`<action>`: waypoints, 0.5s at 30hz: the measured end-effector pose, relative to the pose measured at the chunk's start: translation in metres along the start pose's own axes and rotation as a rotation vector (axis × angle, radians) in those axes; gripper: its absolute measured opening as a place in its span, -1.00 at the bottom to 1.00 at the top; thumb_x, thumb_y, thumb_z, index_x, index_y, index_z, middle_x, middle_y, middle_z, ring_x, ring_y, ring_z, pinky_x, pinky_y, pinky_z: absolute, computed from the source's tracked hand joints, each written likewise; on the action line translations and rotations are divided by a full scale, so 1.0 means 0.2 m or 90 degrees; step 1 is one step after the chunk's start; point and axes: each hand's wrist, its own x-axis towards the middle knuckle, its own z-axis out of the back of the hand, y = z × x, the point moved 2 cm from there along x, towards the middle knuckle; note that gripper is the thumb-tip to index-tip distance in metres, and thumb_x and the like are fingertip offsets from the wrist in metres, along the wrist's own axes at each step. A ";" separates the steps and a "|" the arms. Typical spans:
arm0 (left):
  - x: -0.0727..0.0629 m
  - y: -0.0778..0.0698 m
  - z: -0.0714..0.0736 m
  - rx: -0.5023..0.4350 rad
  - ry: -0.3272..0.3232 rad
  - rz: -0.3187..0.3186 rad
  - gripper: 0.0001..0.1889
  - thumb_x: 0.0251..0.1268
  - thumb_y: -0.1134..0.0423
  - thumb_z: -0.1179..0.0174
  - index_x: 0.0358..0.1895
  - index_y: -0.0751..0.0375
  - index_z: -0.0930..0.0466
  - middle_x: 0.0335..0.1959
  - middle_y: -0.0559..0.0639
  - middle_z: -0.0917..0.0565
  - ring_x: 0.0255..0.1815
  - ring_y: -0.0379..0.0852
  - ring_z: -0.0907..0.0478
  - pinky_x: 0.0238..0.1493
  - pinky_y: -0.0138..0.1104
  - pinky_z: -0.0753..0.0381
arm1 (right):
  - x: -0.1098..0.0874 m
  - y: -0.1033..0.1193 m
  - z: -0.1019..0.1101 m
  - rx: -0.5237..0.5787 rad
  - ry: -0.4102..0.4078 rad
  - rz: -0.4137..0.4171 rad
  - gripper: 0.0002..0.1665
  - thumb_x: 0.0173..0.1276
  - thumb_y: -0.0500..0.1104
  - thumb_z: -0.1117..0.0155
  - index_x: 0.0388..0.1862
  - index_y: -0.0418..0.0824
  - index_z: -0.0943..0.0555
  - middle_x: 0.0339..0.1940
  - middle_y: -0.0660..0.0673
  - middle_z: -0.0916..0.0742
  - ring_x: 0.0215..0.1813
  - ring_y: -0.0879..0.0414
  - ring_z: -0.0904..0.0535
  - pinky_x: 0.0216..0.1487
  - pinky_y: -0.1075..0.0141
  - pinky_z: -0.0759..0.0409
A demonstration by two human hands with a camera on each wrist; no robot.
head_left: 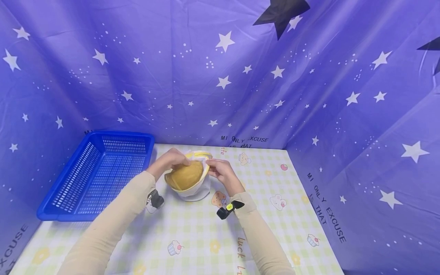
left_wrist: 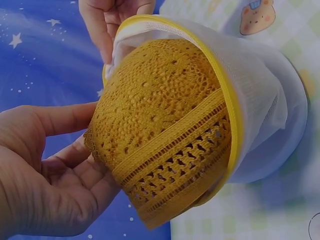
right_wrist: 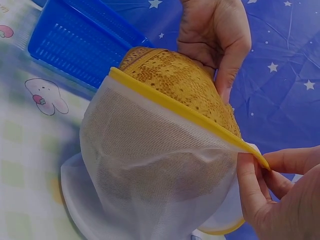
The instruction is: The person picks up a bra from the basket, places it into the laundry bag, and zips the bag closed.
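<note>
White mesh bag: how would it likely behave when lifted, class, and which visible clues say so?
The mesh bag is probably floppy, since its wall creases. By itself it seems light for its size, its netting thin enough to see through. Its yellow rim may bend less, holding a fairly smooth curve.

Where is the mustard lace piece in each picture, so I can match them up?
Head view: the mustard lace piece is in the lower middle, slightly left of centre.
Left wrist view: it fills the centre.
Right wrist view: it is in the upper middle.
Shared landmark: the yellow rim of the white mesh bag.
</note>
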 end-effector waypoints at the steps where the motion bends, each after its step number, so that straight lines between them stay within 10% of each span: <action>1: 0.00 0.00 0.00 0.003 0.006 -0.001 -0.78 0.13 0.40 -0.37 -0.15 0.38 -0.64 -0.36 -0.06 -0.51 -0.31 -0.15 -0.50 -0.14 -0.32 -0.68 | 0.00 0.00 0.00 0.000 0.000 -0.001 -0.62 0.39 -0.38 -0.28 0.16 -0.49 -0.59 -0.52 -0.04 -0.72 -0.45 0.22 -0.67 -0.31 0.39 -0.77; 8: -0.02 -0.01 0.02 0.052 0.050 -0.011 -0.59 0.17 0.38 -0.32 0.10 0.48 -0.63 -0.13 0.06 -0.63 -0.06 -0.03 -0.60 0.24 -0.11 -0.65 | 0.01 0.00 0.01 0.003 -0.002 -0.006 -0.62 0.39 -0.38 -0.28 0.17 -0.49 -0.59 -0.51 -0.03 -0.72 -0.44 0.22 -0.67 -0.27 0.37 -0.78; 15: -0.03 -0.03 0.04 0.082 0.072 -0.026 -0.57 0.13 0.35 -0.34 0.10 0.42 -0.67 -0.18 0.02 -0.65 -0.16 -0.09 -0.59 0.10 -0.20 -0.69 | 0.01 0.00 0.01 0.005 0.005 -0.007 -0.59 0.40 -0.39 -0.27 0.20 -0.50 -0.57 -0.50 -0.04 -0.72 -0.43 0.21 -0.69 -0.26 0.37 -0.78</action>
